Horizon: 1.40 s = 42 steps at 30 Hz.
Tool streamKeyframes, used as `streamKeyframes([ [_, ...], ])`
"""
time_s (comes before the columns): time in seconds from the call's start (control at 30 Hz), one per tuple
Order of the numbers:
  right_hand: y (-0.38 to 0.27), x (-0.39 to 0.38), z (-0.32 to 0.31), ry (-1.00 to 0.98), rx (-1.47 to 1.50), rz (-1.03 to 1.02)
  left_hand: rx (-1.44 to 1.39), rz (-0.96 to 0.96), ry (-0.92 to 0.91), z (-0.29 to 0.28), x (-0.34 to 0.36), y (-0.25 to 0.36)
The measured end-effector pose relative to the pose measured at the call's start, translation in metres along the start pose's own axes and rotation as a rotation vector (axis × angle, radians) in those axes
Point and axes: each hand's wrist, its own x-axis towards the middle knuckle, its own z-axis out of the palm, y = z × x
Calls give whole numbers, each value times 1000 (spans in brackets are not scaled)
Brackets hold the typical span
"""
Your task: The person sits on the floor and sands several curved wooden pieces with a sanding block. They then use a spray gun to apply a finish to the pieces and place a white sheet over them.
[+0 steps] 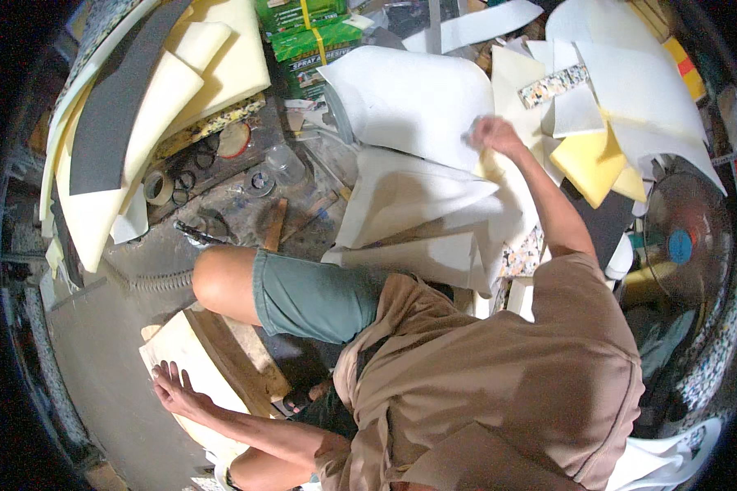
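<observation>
My left hand [174,390] is over a cream sheet [195,360] that looks like foam, on a wooden support beside my legs. Its fingers are stretched out and apart, holding nothing. Reaching to the far side, my right hand [497,135] is closed at the edge of a large white sheet [418,102]. Something small and pale shows at its fingertips, too blurred to name. Below that lie more white sheets [418,192], overlapping and folded. A speckled foam piece [522,252] sits under my right forearm.
Cream foam slabs [160,106] and a dark grey strip [110,123] are stacked at the far left. Green boxes [307,45] stand at the back. A tape roll [158,187], a clear cup [285,164] and a hammer-like wooden handle [276,222] lie nearby. Yellow foam [590,159] and a fan [680,244] are right.
</observation>
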Motion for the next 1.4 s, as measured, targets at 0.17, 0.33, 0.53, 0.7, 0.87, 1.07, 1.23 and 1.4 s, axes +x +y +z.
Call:
streamKeyframes([
  [0.17, -22, 78, -27, 607, 58, 6, -47, 2, -43, 1, -3, 3],
  [0.33, -72, 86, -107, 359, 364, -211, -98, 60, -116, 5, -13, 18],
  [0.53, -165, 15, -218, 939, -360, -481, -144, 129, -243, 23, -30, 41],
  [0.7, -240, -58, -244, 1026, -253, -755, -228, 237, -355, 30, -52, 51],
  [0.87, -329, -147, -126, 489, -236, -1225, -502, 109, -533, 47, -73, 72],
  [1.07, -396, -264, 74, -44, -27, -1741, -561, 206, -559, 8, -117, 72],
  [1.23, -379, -274, 131, -293, 15, -1703, -199, 52, -263, -40, -126, 46],
  [1.4, -326, -226, 121, -434, 422, -1290, -116, 34, 66, -38, -109, 21],
])
